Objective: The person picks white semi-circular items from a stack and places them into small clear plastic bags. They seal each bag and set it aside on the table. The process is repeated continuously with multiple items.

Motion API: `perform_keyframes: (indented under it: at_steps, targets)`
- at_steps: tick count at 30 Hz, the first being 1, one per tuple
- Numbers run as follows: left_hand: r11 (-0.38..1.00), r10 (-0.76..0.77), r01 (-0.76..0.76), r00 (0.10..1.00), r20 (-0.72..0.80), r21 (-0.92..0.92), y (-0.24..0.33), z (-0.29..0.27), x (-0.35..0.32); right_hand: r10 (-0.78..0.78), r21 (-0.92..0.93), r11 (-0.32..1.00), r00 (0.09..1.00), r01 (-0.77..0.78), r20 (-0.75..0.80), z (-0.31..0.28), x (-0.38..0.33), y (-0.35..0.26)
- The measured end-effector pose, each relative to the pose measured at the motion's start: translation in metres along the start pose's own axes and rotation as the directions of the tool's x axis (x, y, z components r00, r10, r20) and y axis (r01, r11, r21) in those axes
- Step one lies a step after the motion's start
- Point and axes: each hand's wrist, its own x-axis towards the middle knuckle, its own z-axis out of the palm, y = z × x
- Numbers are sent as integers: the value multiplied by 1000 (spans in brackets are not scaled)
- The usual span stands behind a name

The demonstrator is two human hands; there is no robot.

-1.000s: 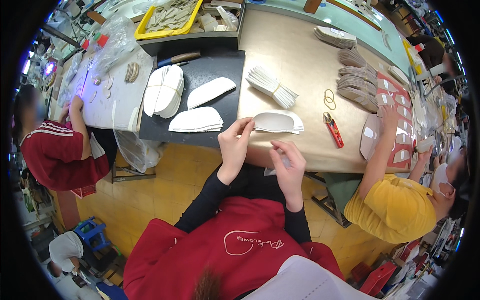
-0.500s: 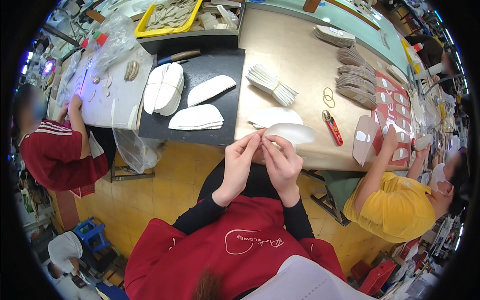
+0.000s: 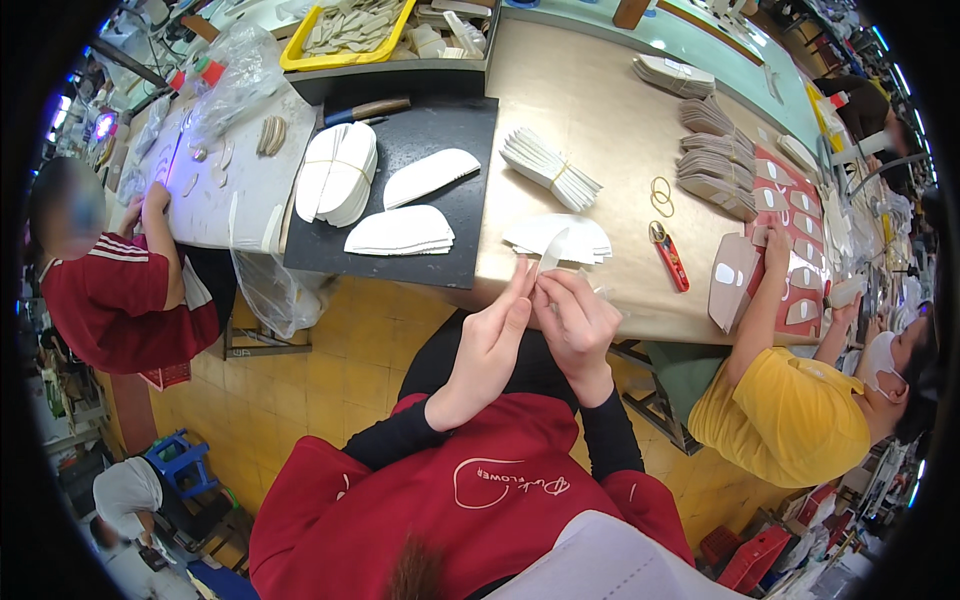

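Head view. Left hand (image 3: 492, 335) and right hand (image 3: 578, 322) raised together at the near table edge (image 3: 600, 320), fingertips meeting. Both pinched on one white strip (image 3: 552, 250), held upright between them, its upper end standing over the white stack (image 3: 560, 237) lying fanned on the tan tabletop just beyond the hands. Fingers closed on the strip's lower end; exact contact points partly hidden behind the knuckles.

Beside the stack, to the right: red cutter (image 3: 670, 258), lying flat, with two rubber bands (image 3: 662, 195) further back. Banded white bundle (image 3: 548, 168) behind the stack, apart from it.

To the left: black mat (image 3: 450, 125) carrying three groups of white pieces (image 3: 400, 232), one tied with a band.

Far right: rows of tan pieces (image 3: 715, 165) and a red sheet (image 3: 790, 215); co-worker in yellow (image 3: 790, 420) with one hand on a tan piece there.

Far left: co-worker in red (image 3: 120, 300) at a white-covered bench (image 3: 245, 190).

Top: yellow tray (image 3: 300, 62) holding small tan cut-outs.
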Motion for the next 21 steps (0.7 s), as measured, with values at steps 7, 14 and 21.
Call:
perform_keyframes:
  at_steps: [7, 14, 21]
  targets:
    - [993, -54, 52, 998, 11, 107, 18, -9, 4, 61, 110, 992, 998, -60, -12, -3, 3, -2]
    - [985, -78, 64, 994, -81, -163, 2, -9, 8, 318, 509, 793, 940, -334, 122, 1, -14, -2]
    - [992, 121, -127, 869, -479, 21, -5, -43, 20, 811, 867, -455, 307, -203, 498, -21, -54, 62]
